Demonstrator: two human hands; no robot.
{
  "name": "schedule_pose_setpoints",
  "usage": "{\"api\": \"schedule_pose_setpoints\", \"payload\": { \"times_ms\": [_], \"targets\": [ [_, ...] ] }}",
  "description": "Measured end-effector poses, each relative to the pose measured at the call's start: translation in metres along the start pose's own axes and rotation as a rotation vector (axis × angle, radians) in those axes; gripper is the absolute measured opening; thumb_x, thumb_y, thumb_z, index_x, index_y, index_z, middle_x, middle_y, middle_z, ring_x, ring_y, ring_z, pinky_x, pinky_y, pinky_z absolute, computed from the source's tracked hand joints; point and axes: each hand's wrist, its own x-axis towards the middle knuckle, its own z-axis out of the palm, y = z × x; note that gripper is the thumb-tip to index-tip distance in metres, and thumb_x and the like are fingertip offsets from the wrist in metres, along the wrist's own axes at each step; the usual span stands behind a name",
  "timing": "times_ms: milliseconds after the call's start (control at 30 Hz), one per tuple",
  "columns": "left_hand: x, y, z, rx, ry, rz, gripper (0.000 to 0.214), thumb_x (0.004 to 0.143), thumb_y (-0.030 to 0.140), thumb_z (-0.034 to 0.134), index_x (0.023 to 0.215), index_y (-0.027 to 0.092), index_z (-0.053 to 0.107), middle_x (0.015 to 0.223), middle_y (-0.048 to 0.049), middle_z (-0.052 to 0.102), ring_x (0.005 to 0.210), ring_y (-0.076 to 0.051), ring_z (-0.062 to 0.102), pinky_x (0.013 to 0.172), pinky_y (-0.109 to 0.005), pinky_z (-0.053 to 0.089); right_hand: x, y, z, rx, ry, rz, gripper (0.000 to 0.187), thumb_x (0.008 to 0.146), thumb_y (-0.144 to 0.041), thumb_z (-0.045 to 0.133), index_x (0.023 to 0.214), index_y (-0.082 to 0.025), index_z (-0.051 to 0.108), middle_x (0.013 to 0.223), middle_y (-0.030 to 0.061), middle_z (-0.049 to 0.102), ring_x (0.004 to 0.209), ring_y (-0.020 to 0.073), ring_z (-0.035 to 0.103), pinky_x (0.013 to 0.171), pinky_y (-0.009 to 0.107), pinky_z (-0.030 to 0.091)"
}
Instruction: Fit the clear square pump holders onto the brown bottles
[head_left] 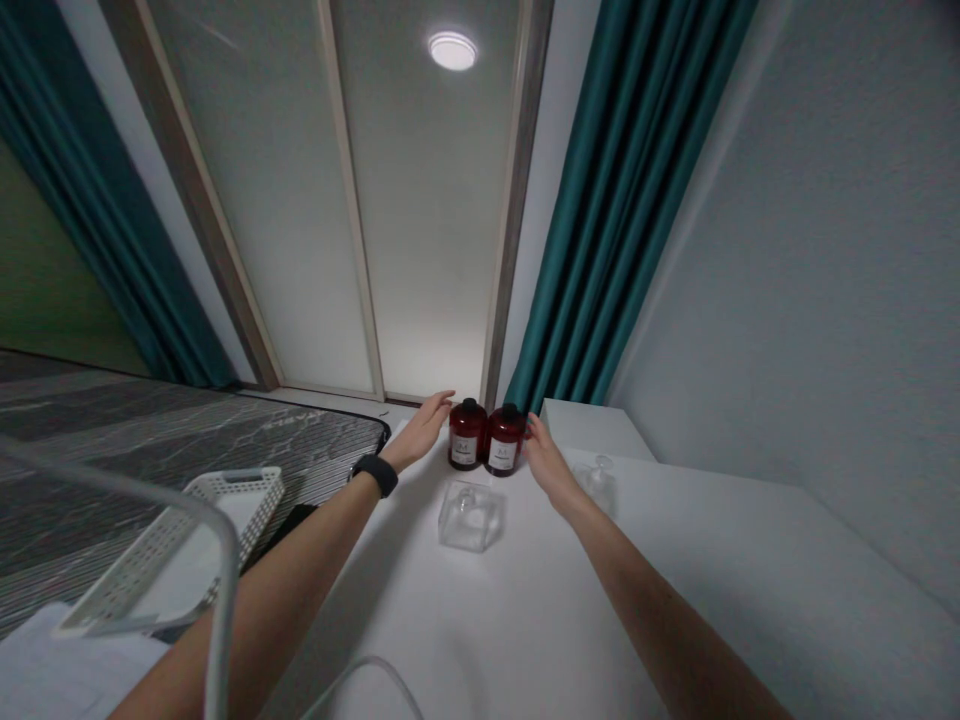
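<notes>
Two dark red bottles with black caps and white labels stand upright side by side on the white table (525, 600): the left bottle (466, 436) and the right bottle (505, 441). My left hand (424, 430), with a black band on the wrist, is beside the left bottle with its fingers stretched out. At the outer side of the right bottle, my right hand (547, 462) has its fingers apart and slightly bent; whether they touch the glass I cannot tell. In front of the bottles sits a clear square glass container (466, 520). A clear glass piece with a knob (601, 482) stands right of my right hand.
A white perforated basket (172, 560) lies at the left, by a grey striped surface (315, 435). A white box-like block (592, 428) is at the table's back right. A pale curved tube (225, 560) crosses the lower left. Green curtains (600, 220) and glass doors (427, 220) stand behind.
</notes>
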Motion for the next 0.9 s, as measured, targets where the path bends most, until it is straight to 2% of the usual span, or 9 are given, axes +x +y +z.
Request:
{"api": "schedule_pose_setpoints", "payload": {
  "times_ms": [67,133,233,300,400,533,667,900],
  "targets": [
    [-0.014,-0.01,0.0,0.004,-0.058,0.0,0.051,0.09,0.015,0.039,0.141,0.018,0.04,0.132,-0.0132,0.062,0.12,-0.022,0.061,0.099,-0.04,0.05,-0.014,0.006,0.006,-0.01,-0.01,0.029,0.067,0.088,-0.014,0.041,0.153,-0.02,0.027,0.131,0.0128,0.064,0.113,0.0222,0.064,0.089,0.039,0.052],
    [-0.029,-0.019,0.003,0.032,-0.119,0.0,0.062,0.083,0.014,0.048,0.143,0.018,0.038,0.131,-0.0126,0.064,0.117,-0.022,0.063,0.097,-0.039,0.051,-0.026,0.01,0.01,-0.04,-0.014,0.05,0.074,0.082,-0.014,0.051,0.152,-0.019,0.028,0.131,0.0156,0.063,0.115,0.0276,0.062,0.091,0.044,0.05],
    [-0.046,-0.027,0.012,0.126,-0.14,-0.026,0.07,0.078,0.017,0.059,0.145,0.019,0.037,0.132,-0.0139,0.064,0.122,-0.028,0.06,0.104,-0.047,0.043,-0.037,0.014,0.011,-0.106,-0.015,0.061,0.079,0.074,-0.014,0.065,0.147,-0.024,0.036,0.119,0.0154,0.067,0.116,0.0349,0.056,0.094,0.052,0.043],
    [-0.051,-0.028,0.019,0.194,-0.119,-0.06,0.069,0.079,0.025,0.066,0.142,0.02,0.04,0.133,-0.0156,0.063,0.124,-0.034,0.057,0.104,-0.053,0.038,-0.038,0.014,0.011,-0.146,-0.022,0.061,0.077,0.072,-0.015,0.069,0.142,-0.027,0.041,0.111,0.0129,0.07,0.112,0.0355,0.055,0.093,0.052,0.04],
    [-0.051,-0.026,0.03,0.272,-0.09,-0.096,0.067,0.077,0.031,0.072,0.137,0.021,0.043,0.129,-0.0159,0.065,0.124,-0.037,0.056,0.102,-0.053,0.036,-0.036,0.009,0.011,-0.201,-0.044,0.072,0.065,0.072,-0.019,0.072,0.132,-0.026,0.048,0.105,0.0107,0.07,0.107,0.0344,0.055,0.09,0.049,0.039],
    [-0.047,-0.023,0.038,0.339,-0.06,-0.125,0.061,0.077,0.033,0.074,0.131,0.022,0.046,0.123,-0.0149,0.068,0.119,-0.037,0.057,0.097,-0.048,0.037,-0.033,-0.001,0.012,-0.264,-0.087,0.112,0.05,0.072,-0.022,0.073,0.119,-0.022,0.053,0.103,0.0124,0.07,0.105,0.0355,0.056,0.087,0.048,0.04],
    [-0.046,-0.024,0.039,0.377,-0.034,-0.143,0.052,0.081,0.034,0.07,0.127,0.02,0.048,0.117,-0.0141,0.069,0.115,-0.036,0.059,0.094,-0.047,0.037,-0.032,-0.01,0.011,-0.303,-0.13,0.133,0.046,0.075,-0.025,0.073,0.116,-0.021,0.052,0.108,0.0149,0.068,0.109,0.0373,0.055,0.088,0.05,0.04],
    [-0.05,-0.035,0.022,0.403,-0.026,-0.182,0.051,0.082,0.035,0.07,0.126,0.02,0.05,0.12,-0.0142,0.07,0.117,-0.036,0.058,0.095,-0.047,0.039,-0.023,-0.029,0.022,-0.321,-0.214,0.121,0.048,0.076,-0.027,0.073,0.117,-0.02,0.05,0.113,0.0156,0.067,0.115,0.0377,0.054,0.092,0.049,0.039]
  ]
}}
